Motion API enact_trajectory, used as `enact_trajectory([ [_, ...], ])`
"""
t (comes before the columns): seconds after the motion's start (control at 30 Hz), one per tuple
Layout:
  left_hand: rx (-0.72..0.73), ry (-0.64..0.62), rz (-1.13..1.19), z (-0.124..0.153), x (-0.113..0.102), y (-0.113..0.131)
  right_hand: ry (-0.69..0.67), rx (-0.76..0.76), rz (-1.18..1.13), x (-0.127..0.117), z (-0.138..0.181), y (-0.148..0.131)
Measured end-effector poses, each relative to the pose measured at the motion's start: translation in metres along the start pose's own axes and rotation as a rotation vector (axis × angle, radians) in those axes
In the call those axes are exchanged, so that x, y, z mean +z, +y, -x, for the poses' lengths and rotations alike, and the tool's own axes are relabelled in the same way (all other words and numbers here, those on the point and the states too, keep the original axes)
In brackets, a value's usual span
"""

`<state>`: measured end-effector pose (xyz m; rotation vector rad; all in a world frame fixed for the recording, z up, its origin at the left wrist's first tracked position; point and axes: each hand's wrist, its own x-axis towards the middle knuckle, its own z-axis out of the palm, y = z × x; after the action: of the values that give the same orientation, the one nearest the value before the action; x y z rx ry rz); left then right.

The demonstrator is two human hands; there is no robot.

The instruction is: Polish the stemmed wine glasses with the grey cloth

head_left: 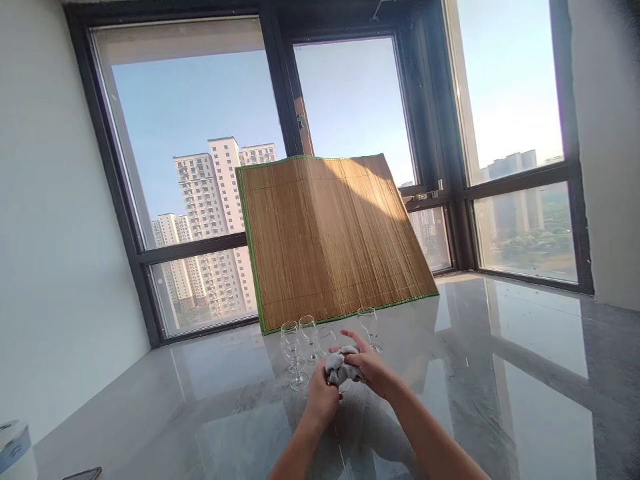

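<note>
A bunched grey-white cloth (342, 367) is between my two hands, above the glossy grey surface. My left hand (323, 395) is wrapped round its near left side. My right hand (369, 365) presses on it from the right, index finger stretched out past it. A clear rim (326, 333) shows just beyond the cloth; whether that glass is held or standing behind is hidden. To the left stand stemmed glasses, one (290, 337) with its foot nearest me and another (308, 330) farther back. One more stemmed glass (368, 323) stands behind my right hand.
A bamboo mat (320, 240) with green edging leans against the dark-framed windows behind the glasses. At the lower left edge stand a white and blue container (15, 450) and part of a thin dark frame (85, 474). The surface (225, 407) is shiny, with strong window reflections.
</note>
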<state>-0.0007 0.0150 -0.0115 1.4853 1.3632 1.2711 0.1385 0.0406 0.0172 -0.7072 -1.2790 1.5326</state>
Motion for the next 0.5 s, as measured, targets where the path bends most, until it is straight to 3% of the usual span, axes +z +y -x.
enact_trajectory([
  [0.3,0.145,-0.020,-0.100,-0.001,-0.005,-0.008,-0.131,0.048,-0.118,-0.011,-0.006,0.009],
  [0.43,0.260,-0.106,-0.185,-0.002,-0.003,-0.008,-0.140,0.047,-0.116,-0.014,-0.007,0.014],
  [0.5,0.252,-0.086,-0.246,-0.002,-0.001,-0.008,-0.130,0.049,-0.121,-0.014,-0.007,0.014],
])
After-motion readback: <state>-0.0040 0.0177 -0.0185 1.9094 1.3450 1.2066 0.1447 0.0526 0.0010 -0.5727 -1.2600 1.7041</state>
